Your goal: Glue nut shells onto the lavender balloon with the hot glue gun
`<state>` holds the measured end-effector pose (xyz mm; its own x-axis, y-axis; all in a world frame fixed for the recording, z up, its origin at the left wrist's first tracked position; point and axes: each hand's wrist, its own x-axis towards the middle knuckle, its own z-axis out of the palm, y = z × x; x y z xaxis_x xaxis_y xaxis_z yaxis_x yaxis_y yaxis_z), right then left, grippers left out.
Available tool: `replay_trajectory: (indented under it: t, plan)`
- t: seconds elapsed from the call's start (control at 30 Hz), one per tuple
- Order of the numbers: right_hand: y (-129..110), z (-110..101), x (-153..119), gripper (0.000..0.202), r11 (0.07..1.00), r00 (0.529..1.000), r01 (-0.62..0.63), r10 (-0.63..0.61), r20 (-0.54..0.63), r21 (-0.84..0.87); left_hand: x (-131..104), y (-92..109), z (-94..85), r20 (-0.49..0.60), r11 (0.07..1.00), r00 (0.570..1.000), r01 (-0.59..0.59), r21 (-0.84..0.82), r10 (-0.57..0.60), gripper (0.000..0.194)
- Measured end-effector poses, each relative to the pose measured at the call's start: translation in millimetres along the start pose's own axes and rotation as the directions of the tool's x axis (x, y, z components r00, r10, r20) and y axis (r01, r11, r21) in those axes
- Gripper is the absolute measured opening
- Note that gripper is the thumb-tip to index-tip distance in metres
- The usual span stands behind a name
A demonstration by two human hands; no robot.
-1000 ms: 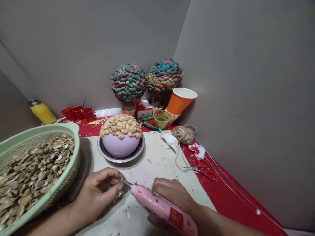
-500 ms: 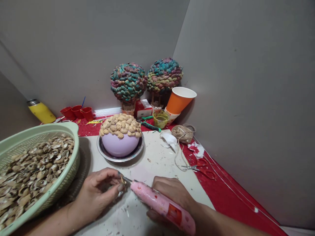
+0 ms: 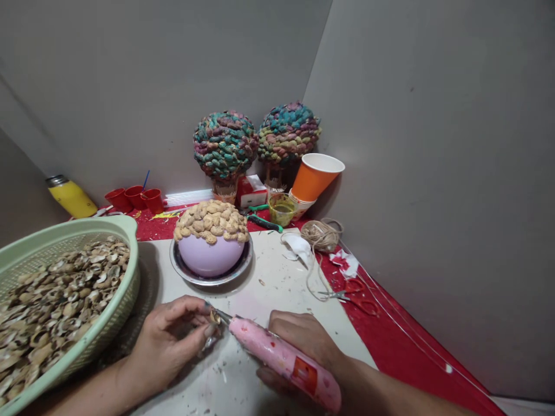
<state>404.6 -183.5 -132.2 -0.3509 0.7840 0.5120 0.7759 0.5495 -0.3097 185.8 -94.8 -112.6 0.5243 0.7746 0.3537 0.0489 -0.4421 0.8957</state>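
Observation:
Between its thumb and fingers my left hand [image 3: 176,335] pinches a peanut shell [image 3: 215,316], hollow side partly turned to the right. My right hand [image 3: 303,338] is wrapped round a pink hot glue gun [image 3: 277,358], whose metal nozzle meets the shell or lies right beside it; I cannot tell if glue is coming out. Beyond the hands, a lilac balloon [image 3: 211,257] rests in a metal bowl [image 3: 217,282]. Peanut shells [image 3: 212,219] cover the balloon's upper part.
A green basket [image 3: 134,254] of peanut shells stands at left. Behind are two coloured shell-covered balls [image 3: 225,144], red cups [image 3: 152,201], a yellow bottle [image 3: 71,196], pliers [image 3: 264,222] and an orange paper cup [image 3: 314,179]. Twine [image 3: 321,234] and red scissors [image 3: 358,297] lie at right.
Both hands hold nearly the same place. The shell in my left hand has turned slightly at the nozzle, and the whole view has shifted a touch.

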Motion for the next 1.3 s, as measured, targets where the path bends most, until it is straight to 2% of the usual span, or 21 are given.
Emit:
replay_trajectory:
  t: [0.23, 0.47, 0.6, 0.77, 0.97, 1.3]
  plan:
    - [-4.7, -5.7, 8.9, 0.050, 0.999, 0.998, 0.033, -0.033, -0.050, -0.008, 1.0, 2.2, 0.4, -0.039, 0.999, 0.998, 0.042, 0.000, -0.042, 0.019]
    - [-2.0, -2.0, 2.8, 0.045, 1.000, 0.998, 0.015, -0.014, -0.066, 0.024, 1.8, 3.1, -0.6, -0.049, 1.000, 0.998, 0.027, -0.006, -0.027, 0.021]
    - [0.4, -1.8, 0.6, 0.040, 0.997, 0.999, 0.016, -0.014, -0.035, 0.073, 2.0, 3.8, -0.4, -0.055, 1.000, 0.998, 0.021, -0.004, -0.022, 0.022]
    - [-2.0, -4.3, 2.9, 0.045, 1.000, 1.000, 0.009, -0.008, -0.019, 0.024, 1.7, 4.9, -0.6, -0.059, 1.000, 0.998, 0.024, 0.017, -0.023, 0.022]
    - [-1.7, -2.9, 1.5, 0.041, 0.999, 1.000, 0.016, -0.015, -0.016, 0.031, 0.6, 1.5, -1.4, -0.115, 0.999, 0.993, 0.033, 0.023, -0.030, 0.020]
    - [-4.5, -8.0, 5.0, 0.051, 0.999, 0.999, 0.034, -0.034, -0.003, -0.011, 2.5, 1.1, -1.9, -0.095, 0.999, 0.995, 0.040, 0.023, -0.038, 0.018]
